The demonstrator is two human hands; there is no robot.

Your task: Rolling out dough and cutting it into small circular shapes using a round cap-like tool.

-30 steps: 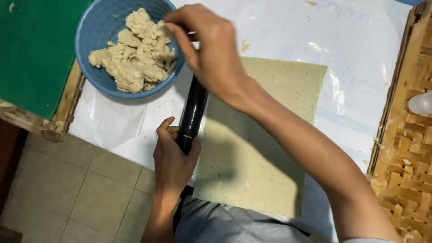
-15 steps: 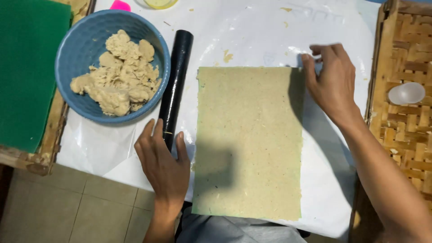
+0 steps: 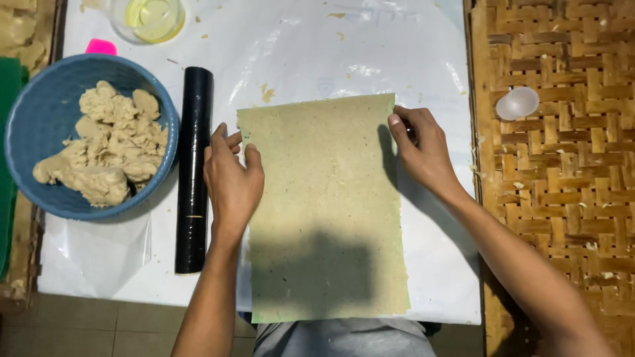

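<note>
While the dough sheet (image 3: pixel 324 205) lies flat on the white plastic cover (image 3: pixel 370 53) of the tabletop, it is touched at both upper corners. The left hand (image 3: pixel 231 178) rests open, fingertips on the sheet's left edge near the top; the right hand (image 3: pixel 423 149) is curled at the top right corner, thumb on top of the edge, apparently pinching it. Nothing else is held. The black rolling pin (image 3: pixel 194 168) is parked just left of the left hand, apart from the sheet, beside the blue bowl (image 3: pixel 40 192) of dough lumps (image 3: pixel 106 149). For a clean result, thin edges are best handled with light, even pressure from both sides. Pulling one corner alone risks a tear or skew, judging by how thin the sheet looks.
</note>
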